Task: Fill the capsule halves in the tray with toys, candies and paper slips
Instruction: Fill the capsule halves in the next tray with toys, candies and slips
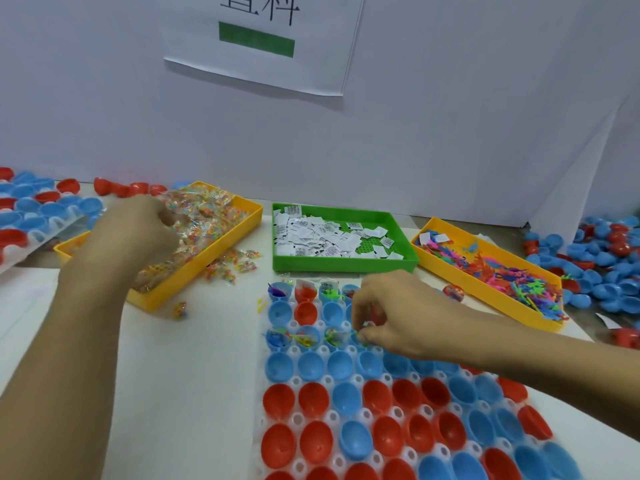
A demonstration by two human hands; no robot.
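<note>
A white tray in front of me holds rows of blue and red capsule halves. Some halves in the far rows hold small toys and slips. My right hand hovers over the third row, its fingertips pinching small items above a blue half. My left hand reaches into the yellow candy bin with fingers curled into the wrapped candies. A green bin holds paper slips. Another yellow bin on the right holds colourful plastic toys.
Several wrapped candies lie spilled on the table beside the candy bin. A second tray of capsule halves sits at far left. Loose blue and red capsule halves are piled at far right. A white wall with a paper sign stands behind.
</note>
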